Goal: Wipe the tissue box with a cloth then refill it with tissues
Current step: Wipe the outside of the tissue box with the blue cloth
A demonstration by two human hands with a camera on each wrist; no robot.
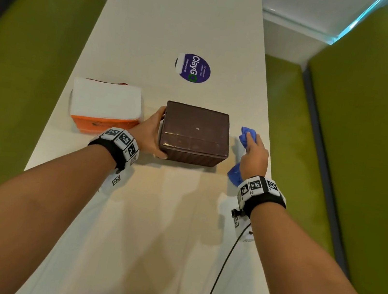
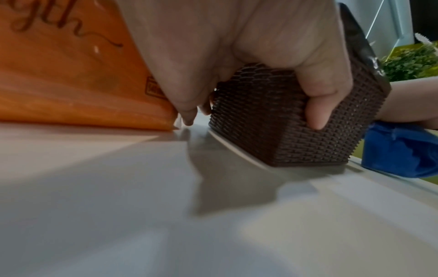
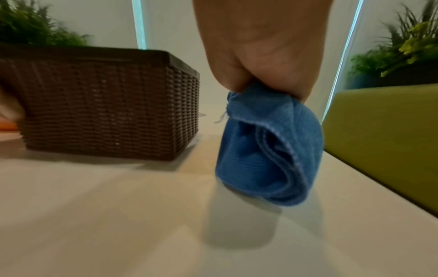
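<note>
A brown woven tissue box stands on the white table, flat face up. My left hand grips its left end, thumb on the near side and fingers round the far corner. To the right of the box, my right hand holds a bunched blue cloth just above the table, apart from the box. A stack of white tissues in an orange pack lies left of the box.
A round purple sticker lies on the table beyond the box. Green bench seats flank the table on both sides. A black cable runs down from my right wrist. Plants stand behind the seats.
</note>
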